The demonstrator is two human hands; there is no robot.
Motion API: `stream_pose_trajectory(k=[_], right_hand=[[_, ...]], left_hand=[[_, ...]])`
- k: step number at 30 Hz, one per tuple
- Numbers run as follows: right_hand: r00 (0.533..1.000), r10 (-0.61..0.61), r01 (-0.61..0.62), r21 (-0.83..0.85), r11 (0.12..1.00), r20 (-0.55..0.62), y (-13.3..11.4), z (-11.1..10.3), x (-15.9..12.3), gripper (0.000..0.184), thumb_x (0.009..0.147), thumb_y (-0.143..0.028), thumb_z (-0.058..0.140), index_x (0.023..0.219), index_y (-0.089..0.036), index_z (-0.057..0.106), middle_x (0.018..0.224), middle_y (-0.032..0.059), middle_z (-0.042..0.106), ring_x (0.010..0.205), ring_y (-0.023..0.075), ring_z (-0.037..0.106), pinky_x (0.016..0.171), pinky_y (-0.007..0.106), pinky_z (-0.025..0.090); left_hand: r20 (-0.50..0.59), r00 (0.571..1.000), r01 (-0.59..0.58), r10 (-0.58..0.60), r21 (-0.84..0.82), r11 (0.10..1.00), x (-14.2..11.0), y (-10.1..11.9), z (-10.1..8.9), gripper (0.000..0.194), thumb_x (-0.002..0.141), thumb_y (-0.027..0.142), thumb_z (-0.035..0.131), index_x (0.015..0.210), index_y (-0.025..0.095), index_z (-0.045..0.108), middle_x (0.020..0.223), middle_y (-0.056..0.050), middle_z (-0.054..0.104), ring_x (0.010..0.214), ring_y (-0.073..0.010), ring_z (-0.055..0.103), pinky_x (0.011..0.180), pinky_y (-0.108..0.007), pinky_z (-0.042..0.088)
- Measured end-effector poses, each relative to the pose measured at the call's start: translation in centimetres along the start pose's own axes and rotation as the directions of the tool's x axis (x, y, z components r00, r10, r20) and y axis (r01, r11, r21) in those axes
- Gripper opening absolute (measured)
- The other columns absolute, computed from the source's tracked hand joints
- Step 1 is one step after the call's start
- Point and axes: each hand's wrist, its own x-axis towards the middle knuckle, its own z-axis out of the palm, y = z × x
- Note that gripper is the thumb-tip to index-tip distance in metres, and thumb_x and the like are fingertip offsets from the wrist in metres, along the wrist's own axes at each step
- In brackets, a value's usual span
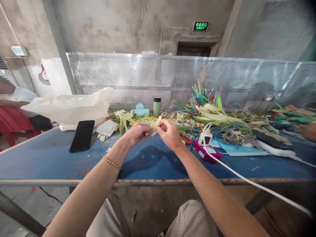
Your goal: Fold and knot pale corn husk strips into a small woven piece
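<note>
A pale yellow-green piece of corn husk (157, 122) is held up between both hands, just above the blue table (103, 164). My left hand (137, 133) pinches its left side, with a beaded gold bracelet on the wrist. On the other side, the thumb and fingers of my right hand (170, 133) are closed on the same husk. Part of it is hidden behind the fingertips. Close to my right hand lie red-handled scissors (186, 138). More husk leaves (123, 119) lie beyond my left hand.
A black phone (82, 135) and a big plastic bag (71, 108) are at left. Behind stands a green bottle (157, 107). At right are a purple power strip (206, 152) with a white cable, colourful stems (202, 97), twine (238, 137) and another person's hand (309, 131).
</note>
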Motion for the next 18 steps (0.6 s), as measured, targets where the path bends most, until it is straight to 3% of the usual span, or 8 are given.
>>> stream_pose_trajectory(k=[8, 14, 18], right_hand=[[0.999, -0.019, 0.019, -0.002, 1.000, 0.032, 0.7, 0.0, 0.4, 0.014, 0.078, -0.027, 0.062, 0.069, -0.022, 0.052, 0.072, 0.0031, 0.059, 0.072, 0.0181, 0.057, 0.060, 0.027, 0.042], [0.999, -0.002, 0.003, -0.019, 1.000, 0.045, 1.0, 0.0, 0.4, 0.015, 0.076, -0.024, 0.062, 0.066, -0.022, 0.051, 0.070, 0.0022, 0.058, 0.071, 0.0175, 0.055, 0.061, 0.027, 0.041], [1.000, 0.013, -0.012, -0.061, 0.998, 0.027, 1.4, 0.0, 0.4, 0.017, 0.078, -0.025, 0.061, 0.064, -0.021, 0.052, 0.069, 0.0017, 0.056, 0.065, 0.0160, 0.051, 0.060, 0.027, 0.039]], left_hand=[[0.013, 1.000, -0.023, 0.023, 0.045, 0.999, 0.3, -0.4, -0.1, 0.018, 0.060, 0.017, 0.080, 0.058, 0.010, 0.064, 0.057, 0.001, 0.052, 0.049, -0.0051, 0.043, 0.047, -0.022, 0.031], [0.075, 0.991, -0.124, 0.113, 0.169, 0.978, 0.5, -0.9, -0.4, 0.030, 0.053, 0.030, 0.088, 0.059, 0.011, 0.066, 0.055, 0.002, 0.051, 0.050, -0.0057, 0.038, 0.046, -0.024, 0.023], [0.075, 0.989, -0.141, 0.127, 0.230, 0.963, 0.5, -1.0, -0.4, 0.032, 0.057, 0.034, 0.085, 0.055, 0.012, 0.062, 0.054, 0.002, 0.049, 0.049, -0.0059, 0.036, 0.047, -0.024, 0.022]])
